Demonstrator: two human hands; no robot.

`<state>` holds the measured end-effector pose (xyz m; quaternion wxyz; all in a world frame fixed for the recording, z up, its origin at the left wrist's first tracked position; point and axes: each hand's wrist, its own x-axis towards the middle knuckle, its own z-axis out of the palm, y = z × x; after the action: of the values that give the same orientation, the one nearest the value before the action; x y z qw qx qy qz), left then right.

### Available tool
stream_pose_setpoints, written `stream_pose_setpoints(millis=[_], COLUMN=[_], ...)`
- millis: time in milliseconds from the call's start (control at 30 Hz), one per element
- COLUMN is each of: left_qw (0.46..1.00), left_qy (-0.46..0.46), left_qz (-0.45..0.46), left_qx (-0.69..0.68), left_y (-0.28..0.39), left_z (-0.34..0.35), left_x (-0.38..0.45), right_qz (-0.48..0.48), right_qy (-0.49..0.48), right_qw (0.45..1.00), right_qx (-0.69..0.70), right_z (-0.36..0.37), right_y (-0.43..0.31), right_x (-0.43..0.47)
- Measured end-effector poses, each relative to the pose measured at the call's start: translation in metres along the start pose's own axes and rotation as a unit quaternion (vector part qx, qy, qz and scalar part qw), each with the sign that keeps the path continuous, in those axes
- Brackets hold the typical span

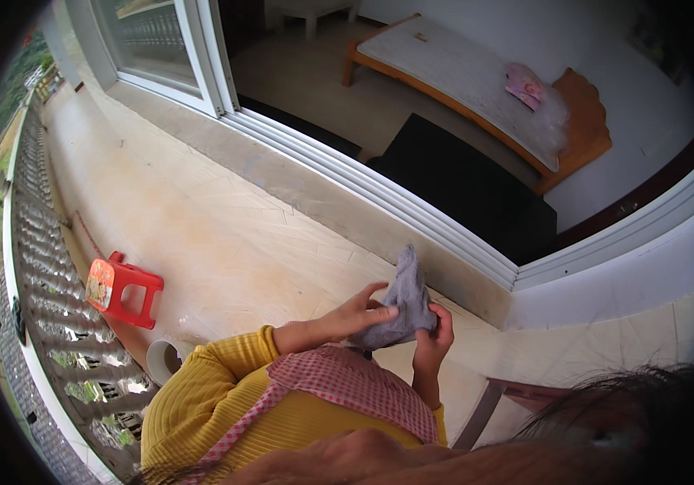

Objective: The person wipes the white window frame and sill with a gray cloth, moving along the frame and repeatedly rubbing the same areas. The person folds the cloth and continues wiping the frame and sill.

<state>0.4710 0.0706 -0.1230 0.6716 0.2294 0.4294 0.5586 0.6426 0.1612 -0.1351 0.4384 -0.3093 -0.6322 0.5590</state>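
Note:
A grey cloth [404,303] is bunched up in front of my chest, its tip pointing towards the window ledge. My left hand [364,312] holds it from the left, thumb lying on top of the folds. At its right edge, my right hand [436,330] grips the fabric with bent fingers. Whether anything is wrapped inside the cloth cannot be seen. Below the hands are the yellow ribbed sleeves and a pink checked apron [353,379].
A concrete ledge [323,209] and the white sliding-window track [383,197] run ahead. Left stand a red plastic stool [135,294], a white bucket [158,362] and a baluster railing [62,291]. Indoors are a black surface [456,182] and a wooden bed [456,91]. A brown frame [480,412] is at lower right.

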Motion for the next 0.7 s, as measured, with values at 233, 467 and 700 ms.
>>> stream_pose_setpoints(millis=[233, 467, 700], left_qw=[0.995, 0.984, 0.924], left_qy=[0.015, 0.103, 0.083], left_qz=[0.048, 0.137, 0.219], left_qx=[-0.082, 0.045, 0.303], left_y=[-0.027, -0.025, -0.027], left_z=[0.014, 0.017, 0.026], left_x=[-0.013, -0.022, -0.036], right_qz=[-0.214, 0.152, 0.278], right_qy=[-0.147, -0.191, -0.284], right_qw=[0.945, 0.962, 0.879], right_qx=[-0.198, 0.126, 0.265], right_z=[-0.006, -0.026, -0.042], right_y=[-0.022, -0.004, 0.013], right_x=[-0.002, -0.013, -0.008])
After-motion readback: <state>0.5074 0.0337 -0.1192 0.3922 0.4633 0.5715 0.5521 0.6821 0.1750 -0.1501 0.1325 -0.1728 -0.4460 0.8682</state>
